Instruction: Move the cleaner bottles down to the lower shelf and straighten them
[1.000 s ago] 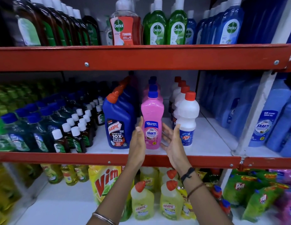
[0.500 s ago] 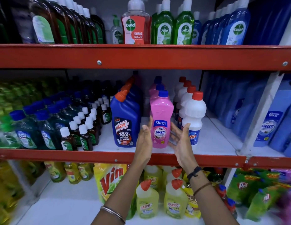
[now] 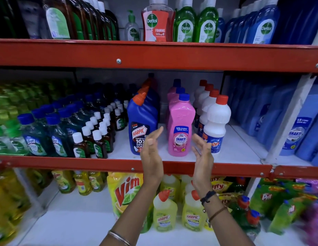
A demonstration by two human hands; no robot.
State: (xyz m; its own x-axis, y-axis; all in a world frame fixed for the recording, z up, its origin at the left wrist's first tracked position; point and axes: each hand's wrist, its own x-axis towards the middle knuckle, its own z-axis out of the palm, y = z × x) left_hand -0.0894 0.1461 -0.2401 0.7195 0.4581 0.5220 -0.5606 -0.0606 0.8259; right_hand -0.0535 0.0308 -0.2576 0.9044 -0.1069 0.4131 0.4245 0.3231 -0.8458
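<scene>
Pink Shakti bottle (image 3: 181, 126) upright (blue cap), middle shelf (image 3: 225, 150).

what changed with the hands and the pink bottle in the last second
Both hands let go: the left hand and right hand drew back off the pink Shakti bottle, palms open, not touching. The bottle stays upright on the middle shelf, beside the blue Harpic bottle.

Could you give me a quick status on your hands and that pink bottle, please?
Left hand and right hand open, flanking the pink bottle, no grip. Bottle upright at shelf front. Blue bottle, white bottle close alongside.
</scene>
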